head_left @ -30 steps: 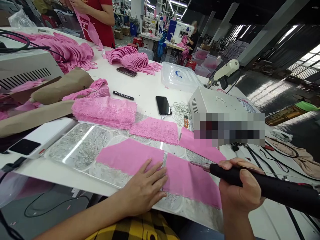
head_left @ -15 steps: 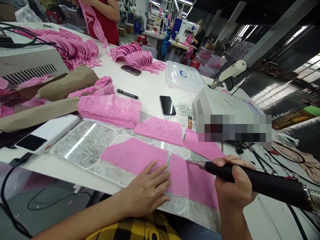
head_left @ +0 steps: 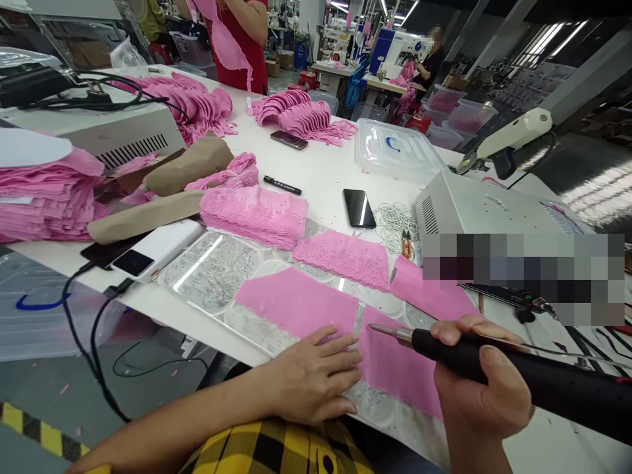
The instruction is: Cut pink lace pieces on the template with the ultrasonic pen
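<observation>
My left hand (head_left: 316, 372) lies flat with fingers stretched out, its fingertips on the edge of a plain pink fabric panel (head_left: 301, 303). My right hand (head_left: 486, 385) is wrapped around a black-handled tool (head_left: 454, 347) with a pointed metal tip. That tip is over the upper left corner of a second pink panel (head_left: 395, 372), close to the narrow gap between the two panels. Both panels lie on a glossy grey-patterned board (head_left: 212, 273). Behind them is a pink lace piece (head_left: 343, 260), and another plain pink piece (head_left: 432, 286) sits partly behind the tool.
A stack of pink lace (head_left: 254, 217), a marker (head_left: 282, 185), a phone (head_left: 359, 209) and orange snips (head_left: 405, 243) lie beyond the board. A pale machine box (head_left: 474, 204) stands at right, a white device (head_left: 162, 247) at left. Another person in red (head_left: 241, 46) stands across the table.
My view has swung left, so the scene sits further right. The tool's tip has moved left across the second panel, nearer the gap. My left hand stays flat by the panel edge.
</observation>
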Tool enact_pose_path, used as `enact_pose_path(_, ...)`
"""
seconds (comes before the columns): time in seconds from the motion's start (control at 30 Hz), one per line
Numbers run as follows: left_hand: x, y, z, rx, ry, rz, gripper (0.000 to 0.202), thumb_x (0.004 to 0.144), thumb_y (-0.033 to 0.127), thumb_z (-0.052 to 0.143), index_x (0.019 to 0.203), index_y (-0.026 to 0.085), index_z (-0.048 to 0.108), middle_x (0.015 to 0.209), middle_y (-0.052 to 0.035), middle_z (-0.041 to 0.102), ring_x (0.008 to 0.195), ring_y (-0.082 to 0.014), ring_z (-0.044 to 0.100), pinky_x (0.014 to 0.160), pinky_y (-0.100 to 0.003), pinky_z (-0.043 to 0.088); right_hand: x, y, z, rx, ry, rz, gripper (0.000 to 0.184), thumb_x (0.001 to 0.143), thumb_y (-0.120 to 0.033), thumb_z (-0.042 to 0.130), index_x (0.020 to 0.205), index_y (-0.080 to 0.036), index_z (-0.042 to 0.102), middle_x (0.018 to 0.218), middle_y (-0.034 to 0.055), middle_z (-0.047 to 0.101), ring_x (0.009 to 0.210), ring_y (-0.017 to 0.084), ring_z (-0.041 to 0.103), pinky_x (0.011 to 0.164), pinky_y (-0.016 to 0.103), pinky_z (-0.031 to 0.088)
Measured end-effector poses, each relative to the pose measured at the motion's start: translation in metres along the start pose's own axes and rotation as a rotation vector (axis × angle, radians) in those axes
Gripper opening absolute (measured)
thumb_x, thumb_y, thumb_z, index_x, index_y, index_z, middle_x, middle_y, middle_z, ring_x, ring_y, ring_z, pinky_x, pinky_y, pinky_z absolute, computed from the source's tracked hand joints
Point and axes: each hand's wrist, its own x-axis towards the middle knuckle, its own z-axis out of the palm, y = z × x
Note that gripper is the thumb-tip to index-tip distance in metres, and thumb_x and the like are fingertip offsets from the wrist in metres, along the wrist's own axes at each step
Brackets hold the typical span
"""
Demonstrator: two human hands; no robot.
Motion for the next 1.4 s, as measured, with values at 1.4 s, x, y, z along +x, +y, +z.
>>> enact_pose_path(1.4,-0.002,-0.005,-0.014,-0.119,-0.092,0.000,0.045,0.100,0.049,0.045,0.121,0.016,0.065,0.129,-0.0064,0.066,0.136,-0.0253,0.048,0.118,-0.042,0.032,-0.018,-0.002,-0.001,0.063,-0.082,0.009,0.011,0.065,-0.025,0.062,0.072,-0.017,0.060,0.070,-0.0007,0.057,0.051,0.011,0.053,0.050,0.032,0.049)
